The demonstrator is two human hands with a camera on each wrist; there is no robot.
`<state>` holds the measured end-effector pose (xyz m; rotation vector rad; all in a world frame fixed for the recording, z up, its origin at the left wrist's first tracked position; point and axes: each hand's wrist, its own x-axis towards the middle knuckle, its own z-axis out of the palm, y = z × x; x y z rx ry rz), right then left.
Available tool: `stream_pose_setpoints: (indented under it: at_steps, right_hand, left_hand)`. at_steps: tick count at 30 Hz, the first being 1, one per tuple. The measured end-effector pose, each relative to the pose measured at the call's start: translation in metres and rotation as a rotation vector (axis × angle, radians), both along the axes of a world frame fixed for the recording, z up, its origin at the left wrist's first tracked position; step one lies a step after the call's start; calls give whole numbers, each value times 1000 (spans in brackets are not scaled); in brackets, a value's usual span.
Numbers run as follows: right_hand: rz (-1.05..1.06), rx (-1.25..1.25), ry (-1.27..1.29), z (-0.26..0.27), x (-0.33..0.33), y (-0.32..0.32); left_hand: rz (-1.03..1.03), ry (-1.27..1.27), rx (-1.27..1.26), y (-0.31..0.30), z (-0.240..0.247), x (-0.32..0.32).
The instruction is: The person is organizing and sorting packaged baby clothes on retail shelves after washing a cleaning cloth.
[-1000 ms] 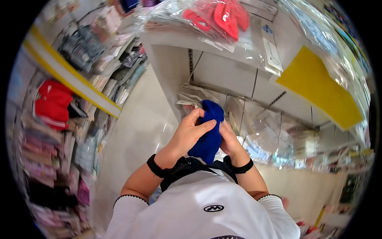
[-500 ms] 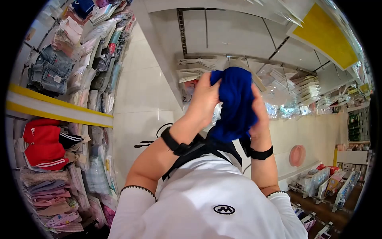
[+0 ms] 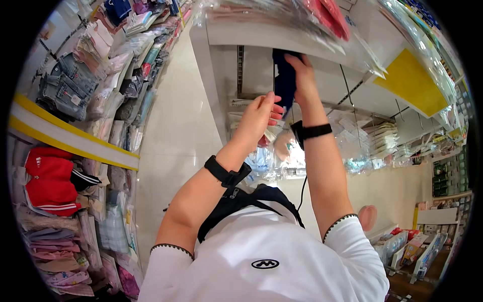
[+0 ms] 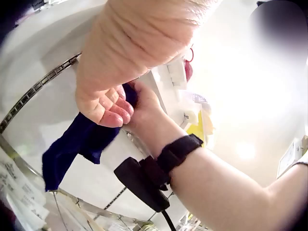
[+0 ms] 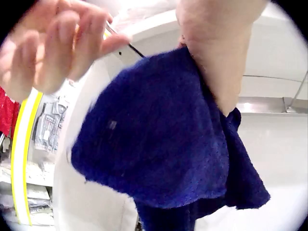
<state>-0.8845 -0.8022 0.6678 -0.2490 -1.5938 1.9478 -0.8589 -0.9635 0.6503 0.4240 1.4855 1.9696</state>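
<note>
My right hand (image 3: 306, 80) grips a dark blue, fuzzy-piled cloth (image 3: 285, 83) under the white shelf. In the right wrist view the cloth (image 5: 154, 130) hangs in folds below that hand, a tiny pale spot on its front. Its folded end (image 4: 60, 163) droops down and away in the left wrist view. Lower and to the left is my left hand (image 3: 259, 118), fingers loosely bent and holding nothing, close beside the cloth. A thin dark hook rod (image 5: 136, 50) runs between the left fingertips and the cloth's upper edge.
Overhead, the white shelf (image 3: 241, 32) carries plastic-wrapped goods, including a red item (image 3: 329, 17). Bagged goods (image 3: 347, 143) hang below the hooks. Left of the aisle, racks hold folded clothes, denim (image 3: 68, 90) and a red garment (image 3: 50, 176). A pink basin (image 3: 367, 217) stands at right.
The blue cloth has gone from in front of my body, between both hands, up and forward under the shelf in my right hand. My left hand has let go of it.
</note>
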Motion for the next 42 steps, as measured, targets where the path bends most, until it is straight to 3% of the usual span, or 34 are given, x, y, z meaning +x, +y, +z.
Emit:
stream_pose_setpoints:
  at_steps: [4,7,9,11,14,17,19,21,22,25,28,29,31,34,37,39,40,42]
  right_hand:
    - [-11,210,-43,-5,-31,5]
    - [102,398,-87,6,-18,-1]
    - [55,550,-347,16,3,-14]
    - [153,548,-248,10,28,-20]
    - [296,-98,-150,1,75,-21]
    - [68,-694,-4,-40,120,7]
    - [6,-786,102,-58,146,44]
    - [263,-703,214,-70,164,92]
    - [56,-675,162,-50,159,93]
    - [-252,-455,125,-14,127,108]
    - [-94,-264,-2,-13,93,140]
    - [-160,-180,-159,0,84,134]
    - [-376,361,-108,-51,45,180]
    - [-402,878,28,-30,53,181]
    - [-370,1033,26,-14,59,174]
    - [-300,992,-26,-11,62,170]
    - [-256,964,-150,6,67,156]
    - [-152,664,-138,13,77,140]
  left_hand:
    - [-18,119,-6,5,-2,-5]
    - [3,150,-7,5,-10,-8]
    - [20,157,2,7,-11,-6]
    - [23,144,-11,7,-13,-7]
    - [-58,84,-22,1,-7,-7]
    - [-59,76,-20,-6,-3,-2]
    - [-13,100,42,-2,-6,8]
    - [-134,116,72,12,-23,17]
    - [-196,133,89,22,-28,22]
    - [-425,30,22,61,-20,44]
    - [-471,-55,27,101,3,49]
    - [-478,-24,39,113,7,48]
    - [-490,42,67,133,13,45]
    - [-415,114,95,146,10,46]
    - [-379,120,76,147,3,47]
    - [-376,142,50,146,5,47]
    - [-357,118,69,146,7,48]
    - [-378,133,42,146,3,48]
